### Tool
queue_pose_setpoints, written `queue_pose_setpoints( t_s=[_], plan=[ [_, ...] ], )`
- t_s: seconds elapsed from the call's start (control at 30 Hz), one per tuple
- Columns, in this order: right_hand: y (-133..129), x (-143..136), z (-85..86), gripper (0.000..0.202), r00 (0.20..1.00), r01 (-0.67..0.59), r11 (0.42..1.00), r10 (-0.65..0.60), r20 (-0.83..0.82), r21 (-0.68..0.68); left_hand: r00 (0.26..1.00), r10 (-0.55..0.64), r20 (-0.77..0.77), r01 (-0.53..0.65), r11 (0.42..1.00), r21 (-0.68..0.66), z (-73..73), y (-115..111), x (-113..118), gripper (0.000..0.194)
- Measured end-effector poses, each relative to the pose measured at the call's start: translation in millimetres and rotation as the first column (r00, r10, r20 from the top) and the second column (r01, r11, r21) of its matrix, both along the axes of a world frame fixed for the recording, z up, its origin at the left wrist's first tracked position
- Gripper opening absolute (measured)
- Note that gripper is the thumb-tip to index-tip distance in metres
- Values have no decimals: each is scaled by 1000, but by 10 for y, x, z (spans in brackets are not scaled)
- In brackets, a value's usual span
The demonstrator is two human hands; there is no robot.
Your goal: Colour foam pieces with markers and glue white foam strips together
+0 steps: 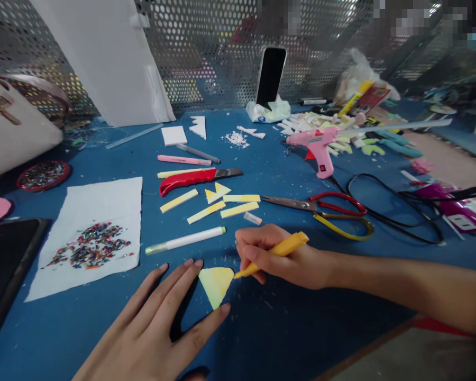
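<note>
A small triangular piece [216, 283], shaded from yellow to pale green, lies flat on the blue table. My left hand [154, 323] rests with fingers spread, its index fingertip and thumb touching two of the piece's corners. In my right hand [269, 254] is a yellow marker [287, 246], its tip at the right corner of the piece. Just beyond lie several yellow strips [240, 209], a zigzag-cut yellow piece [217, 192], a white marker with a green end [186, 241] and a small marker cap [253, 218].
A red-handled knife [188, 181] and scissors [321, 206] lie beyond my hands. A pink glue gun [317, 145] with a black cord is at right. A propped phone [271, 76] stands at the back. Beads cover a white sheet [103, 201] at left, near a dark tablet [11, 264].
</note>
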State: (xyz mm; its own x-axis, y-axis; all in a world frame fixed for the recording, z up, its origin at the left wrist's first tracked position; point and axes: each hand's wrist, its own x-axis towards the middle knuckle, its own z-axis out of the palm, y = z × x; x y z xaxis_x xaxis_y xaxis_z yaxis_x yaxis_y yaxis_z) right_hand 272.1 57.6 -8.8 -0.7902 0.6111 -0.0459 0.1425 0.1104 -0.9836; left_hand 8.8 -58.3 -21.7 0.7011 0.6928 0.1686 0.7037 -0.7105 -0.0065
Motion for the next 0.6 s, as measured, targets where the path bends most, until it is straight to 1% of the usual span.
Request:
queue_pose_setpoints(
  t_s=[0.07, 0.2, 0.27, 0.33, 0.43, 0.53, 0.6],
  plan=[
    [-1, -4, -9, 30, 999, 39, 999, -38, -17, 21, 1000, -4, -12, 4, 1000, -7, 0, 1, -6, 54],
    [6, -4, -17, 33, 1000, -4, 1000, 3, -20, -16, 1000, -12, -25, 11, 1000, -23, -4, 5, -12, 56],
    [10, 1, -12, 28, 999, -1, 1000, 0, -35, -25, 1000, -18, -20, 18, 1000, -18, -7, 8, -13, 55],
    [10, 4, -1, 24, 1000, -2, 1000, 2, 0, -13, 1000, -20, -10, 19, 1000, -8, -9, 10, -12, 53],
    [5, 2, 14, 29, 998, -46, 998, 48, 41, -40, 1000, -14, 7, 14, 1000, -6, -9, 16, -10, 51],
    [3, -3, 12, 25, 1000, -4, 1000, 4, 23, -27, 1000, -25, 19, 25, 1000, -4, -7, 22, -8, 50],
    [3, -4, 4, 23, 999, -13, 1000, 14, 48, -14, 999, -28, 22, 29, 1000, -3, -10, 27, -8, 50]
  ],
)
